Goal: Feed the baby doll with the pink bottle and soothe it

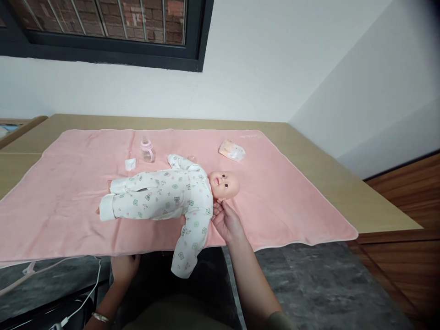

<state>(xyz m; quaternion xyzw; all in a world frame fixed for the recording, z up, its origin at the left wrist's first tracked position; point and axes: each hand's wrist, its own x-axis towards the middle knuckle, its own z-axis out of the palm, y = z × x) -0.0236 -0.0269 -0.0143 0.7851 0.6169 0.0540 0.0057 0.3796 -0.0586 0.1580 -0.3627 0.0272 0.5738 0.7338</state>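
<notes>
A baby doll (161, 192) lies on its back on a pink blanket (292, 206), head to the right. It wears a white printed outfit; one sleeve (190, 247) hangs over the table's near edge. My right hand (227, 222) is at the doll's neck and shoulder, below its ear, with curled fingers. What they pinch, if anything, is hidden. Low at the left, my left hand (124, 269) rests near my leg beneath the blanket's edge, its fingers mostly hidden. Behind the doll are a pink baby bottle (147, 150), a small white square (130, 164) and a pacifier-like piece (191, 159).
A soft printed packet (232, 150) lies beyond the doll's head. The blanket covers much of a wooden table (309, 160), which stands against a white wall under a window (103, 27). A white cable (85, 295) hangs at the lower left. Wooden drawers (405, 256) stand at the right.
</notes>
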